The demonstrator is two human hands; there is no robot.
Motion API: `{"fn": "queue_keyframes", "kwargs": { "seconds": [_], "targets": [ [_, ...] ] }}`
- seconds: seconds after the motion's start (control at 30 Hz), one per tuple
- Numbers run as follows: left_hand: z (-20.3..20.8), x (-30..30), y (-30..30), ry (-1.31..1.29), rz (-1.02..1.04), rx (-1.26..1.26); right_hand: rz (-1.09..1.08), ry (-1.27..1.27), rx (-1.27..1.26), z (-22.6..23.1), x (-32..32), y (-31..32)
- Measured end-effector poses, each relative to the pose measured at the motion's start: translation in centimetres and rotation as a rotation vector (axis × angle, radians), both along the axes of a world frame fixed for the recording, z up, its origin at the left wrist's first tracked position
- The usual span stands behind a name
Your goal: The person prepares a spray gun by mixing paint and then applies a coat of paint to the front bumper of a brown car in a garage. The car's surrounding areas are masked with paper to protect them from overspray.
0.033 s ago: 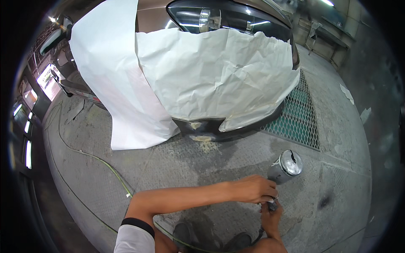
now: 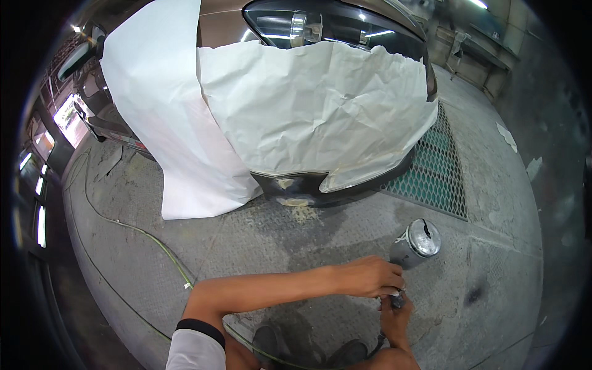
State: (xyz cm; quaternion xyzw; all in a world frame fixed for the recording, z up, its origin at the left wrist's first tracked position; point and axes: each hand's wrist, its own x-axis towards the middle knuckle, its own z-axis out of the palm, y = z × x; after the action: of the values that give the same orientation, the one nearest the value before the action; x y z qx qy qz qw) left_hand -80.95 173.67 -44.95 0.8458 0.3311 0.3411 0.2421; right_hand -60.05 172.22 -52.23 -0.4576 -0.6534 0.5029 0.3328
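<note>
A paint spray gun with a grey, silver-lidded cup [image 2: 407, 250] is held low over the floor at the right. My right hand [image 2: 396, 319] is closed round its dark handle. From the left, my left hand [image 2: 370, 276] reaches across with its fingers closed against the gun just behind the cup; what exactly they pinch is hidden. Ahead, white masking paper [image 2: 320, 111] covers much of a brown car's front end. A dark lower strip of bumper [image 2: 293, 188] shows bare below it, with pale yellowish patches.
A second white sheet [image 2: 166, 129] hangs beside the headlight [image 2: 308, 29] down to the floor. A green hose [image 2: 161, 245] curves over the concrete at left and passes near my feet. A metal floor grate [image 2: 439, 166] lies right of the bumper. A grey wall [image 2: 552, 203] bounds the right side.
</note>
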Motion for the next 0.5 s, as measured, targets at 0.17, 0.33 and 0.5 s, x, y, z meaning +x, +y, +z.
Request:
{"fn": "queue_keyframes", "kwargs": {
  "seconds": [0.17, 0.33, 0.5],
  "targets": [
    [0.9, 0.2, -0.5, -0.014, -0.01, -0.01, 0.007, 0.009, 0.059, -0.5, 0.0, 0.0],
    [0.2, 1.0, -0.3, -0.049, -0.004, -0.038, 0.003, 0.003, 0.024, -0.2, 0.1, 0.0],
    [0.7, 0.8, -0.4, -0.055, -0.005, -0.101, 0.019, 0.014, 0.104, -0.4, -0.2, -0.2]
  ]
}}
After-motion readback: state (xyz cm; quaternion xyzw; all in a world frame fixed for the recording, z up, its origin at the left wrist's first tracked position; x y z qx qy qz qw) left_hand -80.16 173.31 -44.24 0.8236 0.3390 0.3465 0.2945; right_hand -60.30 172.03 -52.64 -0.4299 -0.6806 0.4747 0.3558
